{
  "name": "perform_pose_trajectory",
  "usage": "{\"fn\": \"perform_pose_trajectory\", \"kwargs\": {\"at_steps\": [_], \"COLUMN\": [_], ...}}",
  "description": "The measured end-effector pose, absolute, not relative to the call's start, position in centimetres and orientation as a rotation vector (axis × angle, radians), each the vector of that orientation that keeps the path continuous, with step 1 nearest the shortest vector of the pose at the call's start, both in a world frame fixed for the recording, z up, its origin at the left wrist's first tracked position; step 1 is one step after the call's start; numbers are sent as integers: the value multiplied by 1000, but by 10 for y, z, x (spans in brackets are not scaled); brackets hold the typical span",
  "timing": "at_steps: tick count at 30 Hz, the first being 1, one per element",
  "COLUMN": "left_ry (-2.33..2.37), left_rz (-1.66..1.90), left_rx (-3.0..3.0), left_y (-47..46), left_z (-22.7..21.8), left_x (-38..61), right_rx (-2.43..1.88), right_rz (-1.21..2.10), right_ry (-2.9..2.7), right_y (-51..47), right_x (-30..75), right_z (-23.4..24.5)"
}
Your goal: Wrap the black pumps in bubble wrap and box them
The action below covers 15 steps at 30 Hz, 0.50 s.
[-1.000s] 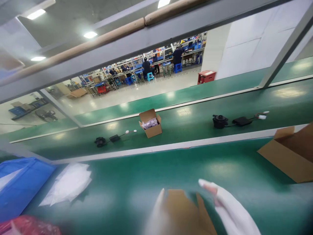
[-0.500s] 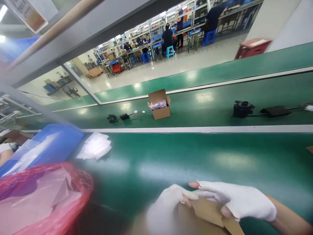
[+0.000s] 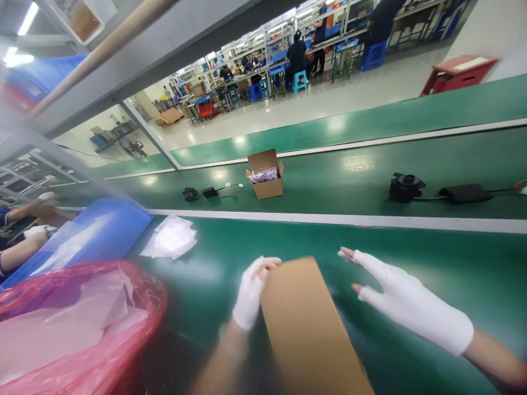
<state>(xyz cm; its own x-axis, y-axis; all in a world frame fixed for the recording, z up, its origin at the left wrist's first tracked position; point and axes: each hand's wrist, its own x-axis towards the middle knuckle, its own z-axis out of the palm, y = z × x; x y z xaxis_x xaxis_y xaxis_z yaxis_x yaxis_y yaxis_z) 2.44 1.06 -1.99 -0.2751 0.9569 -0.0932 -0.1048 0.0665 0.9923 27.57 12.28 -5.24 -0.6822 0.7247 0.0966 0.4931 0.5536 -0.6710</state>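
So the big cardboard box is gripped at its far left corner by the white-gloved left hand, fingers bent round the edge, while the right hand is held open off to the right, fingers parted and clear of the cardboard. The box is seen between the two, low in view over the green tabletop. Some white sheets are laid out to the left, next to a blue bin and a red plastic bag. Beyond the pale divider, a smaller open box is flanked by two black pumps, one right, one left. As for writing, the sign up top left is too blurred to be read.
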Motion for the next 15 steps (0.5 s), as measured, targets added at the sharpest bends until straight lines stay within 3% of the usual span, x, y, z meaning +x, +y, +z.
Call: {"fn": "perform_pose_trajectory", "kwargs": {"at_steps": [5,9,15], "left_ry": [1370,1813,1835], "left_rz": [1347,1494,1160], "left_rx": [583,853,935], "left_y": [38,26,-4], "left_z": [-25,-29,-23], "left_x": [2,0,-16], "right_rx": [-660,-1060,-1121], "right_rz": [489,311,87], "right_ry": [-2465,-2512,-2561], "right_y": [111,119,136], "right_x": [254,216,175], "right_z": [-52,-21,-39]}}
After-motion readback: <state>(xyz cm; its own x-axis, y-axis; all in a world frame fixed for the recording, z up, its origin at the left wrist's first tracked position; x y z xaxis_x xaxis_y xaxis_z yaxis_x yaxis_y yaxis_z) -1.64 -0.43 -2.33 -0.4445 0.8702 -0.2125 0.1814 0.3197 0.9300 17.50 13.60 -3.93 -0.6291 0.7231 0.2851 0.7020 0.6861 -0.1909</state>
